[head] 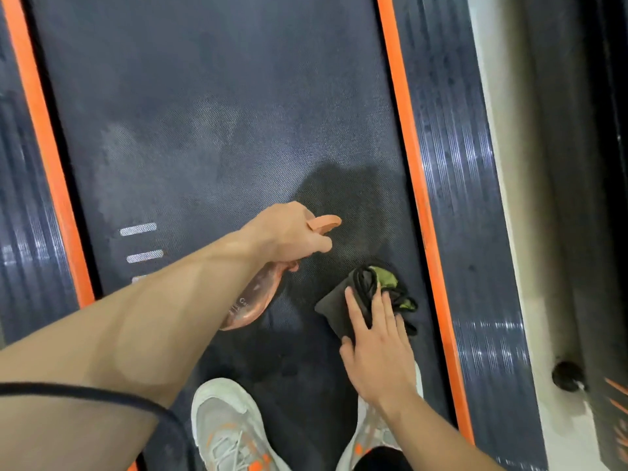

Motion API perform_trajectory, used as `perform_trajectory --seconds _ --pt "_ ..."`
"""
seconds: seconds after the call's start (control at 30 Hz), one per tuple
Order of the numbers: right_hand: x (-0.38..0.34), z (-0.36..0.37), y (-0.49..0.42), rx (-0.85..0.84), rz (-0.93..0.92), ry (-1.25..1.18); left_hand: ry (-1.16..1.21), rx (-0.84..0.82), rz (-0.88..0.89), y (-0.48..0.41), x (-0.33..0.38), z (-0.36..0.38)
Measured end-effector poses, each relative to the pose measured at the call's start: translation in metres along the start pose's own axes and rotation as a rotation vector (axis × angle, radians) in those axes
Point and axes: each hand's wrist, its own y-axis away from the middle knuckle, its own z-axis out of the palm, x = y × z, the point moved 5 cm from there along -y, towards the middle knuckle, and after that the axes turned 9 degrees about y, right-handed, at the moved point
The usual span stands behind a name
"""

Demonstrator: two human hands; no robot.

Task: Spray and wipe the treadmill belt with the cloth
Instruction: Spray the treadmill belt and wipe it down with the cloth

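well, the treadmill belt [204, 96] is dark and finely textured, with pale dusty patches and a darker damp patch just ahead of the left grip [289, 239], whose fingers curl round a clear orange spray bottle [251, 300]. the right grip [377, 338] lies flat, fingers straight, pressing a dark cloth [331, 311] with green edging onto the belt, just right of the bottle. white-and-orange shoes [224, 430] stand behind both grips.
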Motion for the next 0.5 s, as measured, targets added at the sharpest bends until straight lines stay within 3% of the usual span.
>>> perform_trajectory --seconds 0.13,0.23,0.37,0.5 --pt "0.006 -0.029 -0.046 0.061 -0.205 0.037 0.190 0.145 -0.013 -0.002 -0.014 -0.017" --pt "0.005 -0.077 -0.137 0.162 -0.280 0.106 0.316 0.243 -0.017 -0.011 -0.018 -0.030" --pt "0.007 -0.160 -0.241 0.236 -0.117 0.067 0.271 0.248 0.032 -0.021 -0.015 -0.038" --pt "0.012 -0.116 -0.186 0.310 -0.009 0.026 0.268 0.213 0.027 -0.019 -0.019 -0.043"
